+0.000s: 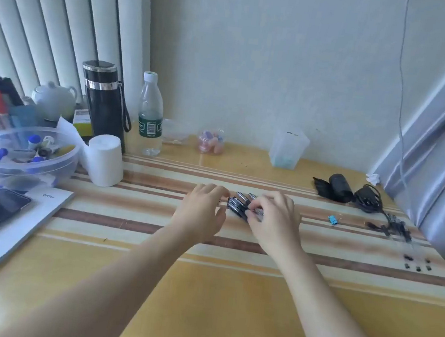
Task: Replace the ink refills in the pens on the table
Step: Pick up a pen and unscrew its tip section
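Pinching the bunch of black pens (236, 206) at the middle of the frame, my right hand (273, 221) has its fingertips curled onto the right side of the bunch. My left hand (201, 210) sits just beside the bunch on its left, fingers bent toward it; whether it grips or only touches, I cannot tell. The pens lie on the striped table (227, 307). Near the right edge lies a scatter of small dark bits (397, 229), with a small blue piece (332, 219) between them and my hands. A clear bowl (63, 167) stands at the left.
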